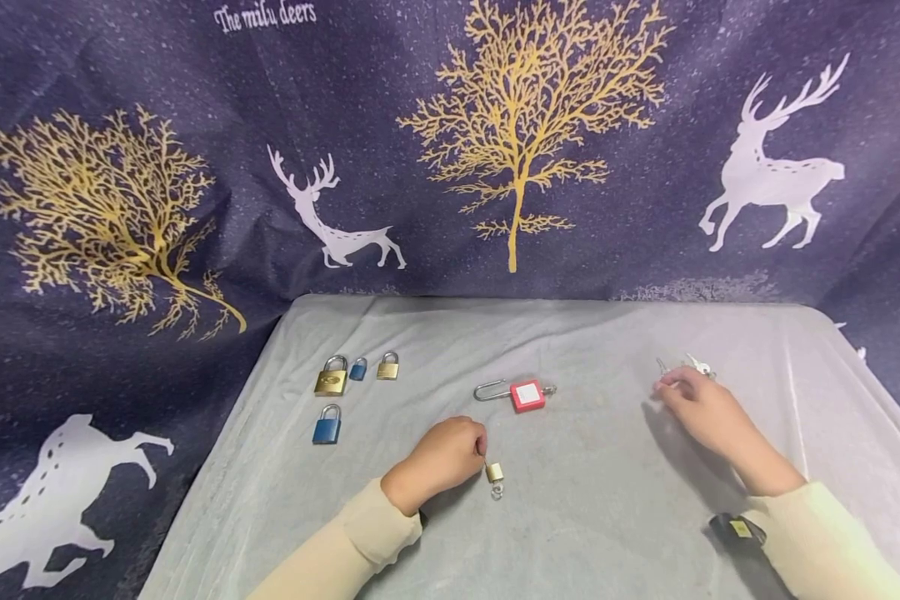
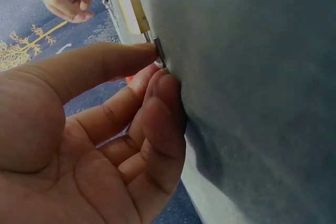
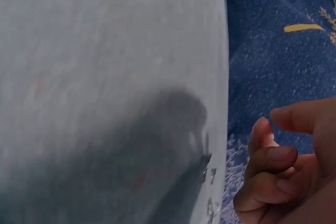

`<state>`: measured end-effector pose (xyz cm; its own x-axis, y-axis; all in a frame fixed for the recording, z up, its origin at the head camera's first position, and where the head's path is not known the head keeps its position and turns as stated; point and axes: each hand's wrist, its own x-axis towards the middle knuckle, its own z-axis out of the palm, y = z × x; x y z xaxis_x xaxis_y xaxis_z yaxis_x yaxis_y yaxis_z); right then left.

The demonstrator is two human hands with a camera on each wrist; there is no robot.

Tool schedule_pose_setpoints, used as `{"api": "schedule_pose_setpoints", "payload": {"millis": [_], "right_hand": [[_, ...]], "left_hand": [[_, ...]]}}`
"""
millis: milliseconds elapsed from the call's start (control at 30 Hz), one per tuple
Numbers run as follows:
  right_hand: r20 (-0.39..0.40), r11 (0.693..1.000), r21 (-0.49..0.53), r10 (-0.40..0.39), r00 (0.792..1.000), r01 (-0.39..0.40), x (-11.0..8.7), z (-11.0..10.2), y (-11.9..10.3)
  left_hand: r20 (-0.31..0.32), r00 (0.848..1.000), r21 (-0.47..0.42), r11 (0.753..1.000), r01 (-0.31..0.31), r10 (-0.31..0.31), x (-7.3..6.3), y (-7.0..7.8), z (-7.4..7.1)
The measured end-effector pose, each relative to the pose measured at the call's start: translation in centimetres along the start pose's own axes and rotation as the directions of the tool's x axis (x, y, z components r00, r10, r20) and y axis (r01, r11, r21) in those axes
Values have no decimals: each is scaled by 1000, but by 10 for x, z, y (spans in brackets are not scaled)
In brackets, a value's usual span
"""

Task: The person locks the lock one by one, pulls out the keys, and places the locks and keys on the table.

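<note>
My left hand (image 1: 444, 454) pinches the shackle of a small brass padlock (image 1: 495, 473) between thumb and fingertips, close over the grey cloth. From the bottom of this padlock (image 2: 134, 14) a key (image 1: 497, 492) with a ring sticks out. To the right, my right hand (image 1: 701, 408) hovers above the cloth beside some loose silver keys (image 1: 699, 365). In the right wrist view its thumb and index finger stand slightly apart with nothing seen between them, the other fingers loosely bent. Between the hands, farther back, lies a red padlock (image 1: 527, 396) with its shackle open and a key in it.
At the left stand two brass padlocks, one large (image 1: 331, 382) and one smaller (image 1: 387, 371), with a small blue padlock (image 1: 357, 370) between them. A larger blue padlock (image 1: 326, 429) lies nearer. Behind the cloth-covered table (image 1: 585, 517) hangs a dark printed curtain (image 1: 607, 242).
</note>
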<state>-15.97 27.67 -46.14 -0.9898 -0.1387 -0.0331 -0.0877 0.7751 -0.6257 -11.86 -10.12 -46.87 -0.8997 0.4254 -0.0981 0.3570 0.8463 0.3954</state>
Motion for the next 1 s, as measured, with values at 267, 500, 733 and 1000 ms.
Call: {"api": "schedule_pose_setpoints", "payload": {"millis": [267, 500, 733, 1000], "right_hand": [[-32, 997, 29, -70, 997, 71, 1, 4, -17], [-17, 997, 41, -58, 998, 59, 1, 8, -27], [-1, 995, 62, -76, 997, 76, 4, 12, -38], [-6, 989, 101, -109, 994, 109, 5, 19, -55]], "left_hand": [[35, 999, -20, 999, 37, -36, 0, 3, 0], [44, 998, -94, 995, 44, -40, 2, 0, -1], [81, 996, -223, 974, 50, -32, 4, -3, -4], [143, 989, -410, 908, 84, -26, 6, 2, -13]]}}
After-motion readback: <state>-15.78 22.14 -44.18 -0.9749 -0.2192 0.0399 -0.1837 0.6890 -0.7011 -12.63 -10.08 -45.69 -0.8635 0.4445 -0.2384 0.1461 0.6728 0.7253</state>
